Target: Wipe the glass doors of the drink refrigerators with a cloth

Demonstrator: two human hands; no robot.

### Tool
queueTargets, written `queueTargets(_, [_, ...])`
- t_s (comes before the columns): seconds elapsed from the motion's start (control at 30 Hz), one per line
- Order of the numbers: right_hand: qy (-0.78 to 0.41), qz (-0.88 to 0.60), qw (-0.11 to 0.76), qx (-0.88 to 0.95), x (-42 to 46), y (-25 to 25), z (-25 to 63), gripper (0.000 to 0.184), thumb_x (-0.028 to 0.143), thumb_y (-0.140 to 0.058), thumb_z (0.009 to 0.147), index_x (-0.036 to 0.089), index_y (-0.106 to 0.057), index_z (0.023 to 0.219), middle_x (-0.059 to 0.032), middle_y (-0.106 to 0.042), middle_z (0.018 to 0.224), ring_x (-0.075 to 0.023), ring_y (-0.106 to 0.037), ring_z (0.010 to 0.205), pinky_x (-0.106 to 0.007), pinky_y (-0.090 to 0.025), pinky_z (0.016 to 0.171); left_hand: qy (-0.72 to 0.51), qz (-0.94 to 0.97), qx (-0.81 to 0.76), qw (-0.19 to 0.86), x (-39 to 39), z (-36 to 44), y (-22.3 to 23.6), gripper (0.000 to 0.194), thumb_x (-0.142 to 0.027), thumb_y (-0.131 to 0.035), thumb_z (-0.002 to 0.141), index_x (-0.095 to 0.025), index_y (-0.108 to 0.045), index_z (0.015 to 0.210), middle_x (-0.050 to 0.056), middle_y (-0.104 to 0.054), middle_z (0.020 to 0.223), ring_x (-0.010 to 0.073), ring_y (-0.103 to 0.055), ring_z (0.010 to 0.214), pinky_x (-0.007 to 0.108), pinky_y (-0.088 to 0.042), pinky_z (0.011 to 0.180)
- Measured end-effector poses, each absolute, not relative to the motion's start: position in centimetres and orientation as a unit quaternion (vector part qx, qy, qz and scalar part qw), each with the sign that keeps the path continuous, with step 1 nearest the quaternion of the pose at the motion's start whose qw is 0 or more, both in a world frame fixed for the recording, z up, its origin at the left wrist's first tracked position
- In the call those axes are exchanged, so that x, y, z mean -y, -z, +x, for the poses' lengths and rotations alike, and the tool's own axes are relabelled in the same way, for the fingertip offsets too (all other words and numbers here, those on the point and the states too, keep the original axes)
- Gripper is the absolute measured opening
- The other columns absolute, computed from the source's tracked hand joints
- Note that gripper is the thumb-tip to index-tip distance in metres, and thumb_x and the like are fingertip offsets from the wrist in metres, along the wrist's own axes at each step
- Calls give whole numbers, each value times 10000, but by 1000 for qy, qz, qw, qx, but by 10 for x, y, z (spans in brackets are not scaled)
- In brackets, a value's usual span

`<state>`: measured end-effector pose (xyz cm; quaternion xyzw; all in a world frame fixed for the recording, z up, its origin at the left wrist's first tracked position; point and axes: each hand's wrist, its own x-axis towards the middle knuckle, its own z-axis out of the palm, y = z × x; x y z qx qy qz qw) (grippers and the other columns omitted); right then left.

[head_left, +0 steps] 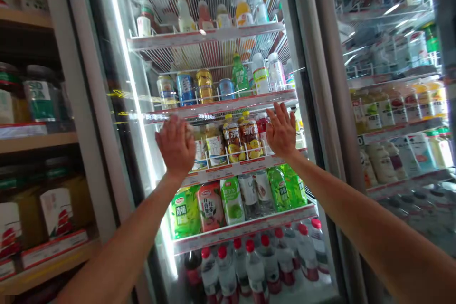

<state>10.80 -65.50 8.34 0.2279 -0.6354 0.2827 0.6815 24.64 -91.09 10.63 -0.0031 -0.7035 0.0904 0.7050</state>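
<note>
Both of my hands rest against the glass door of a drinks cooler (149, 80), at about shoulder height in the picture. My left hand (175, 146) lies on the glass with its fingers pointing up and close together, holding nothing I can see. My right hand (281, 129) is pressed flat on the glass with its fingers spread, also empty. Just behind the glass, near my hands, stand bottles of iced tea (237, 138) on a white wire shelf (242, 173). Whether the door is shut or slightly ajar is hard to tell.
Below sit green-labelled drink bottles (185, 212) and water bottles with red caps (256, 266), with cans (185, 89) higher up. A second cooler (395, 104) stands at the right. Wooden shelves with large jars (39, 97) stand at the left.
</note>
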Motion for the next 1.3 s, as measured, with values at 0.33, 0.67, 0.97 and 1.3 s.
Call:
queueTargets(0.33, [-272, 239, 672, 646, 650, -82, 106, 450, 281, -323, 869, 266, -392, 1313, -16, -325, 1444, -195, -221, 1360, -471, -194, 1100, -99, 14, 691, 716, 931, 261, -113, 454, -300, -419, 829, -159, -451, 1259, 118, -382, 1396, 288, -287, 1317, 533, -236, 1055])
queueTargets(0.67, [-280, 239, 673, 641, 649, -82, 107, 421, 268, -319, 866, 252, -450, 1266, -20, -364, 1423, -183, -254, 1348, -462, -222, 1090, -215, -177, 740, 612, 850, 211, -75, 445, -261, -431, 828, -222, -450, 1272, 44, -413, 1386, 214, -280, 1330, 460, -150, 1109])
queueTargets(0.97, [-291, 231, 662, 651, 652, -80, 108, 443, 268, -313, 870, 279, -406, 1303, 2, -348, 1431, -182, -228, 1357, -460, -197, 1107, -40, 104, 640, 760, 951, 266, -130, 502, -329, -368, 843, -82, -422, 1277, 174, -369, 1385, 325, -312, 1289, 531, -243, 1035])
queueTargets(1.3, [-288, 234, 661, 652, 648, -80, 108, 418, 257, -299, 865, 244, -475, 1244, -17, -382, 1412, -163, -252, 1348, -434, -207, 1104, -306, -233, 737, 556, 886, 233, -76, 415, -266, -408, 851, -232, -453, 1262, 39, -444, 1363, 204, -322, 1311, 455, -225, 1097])
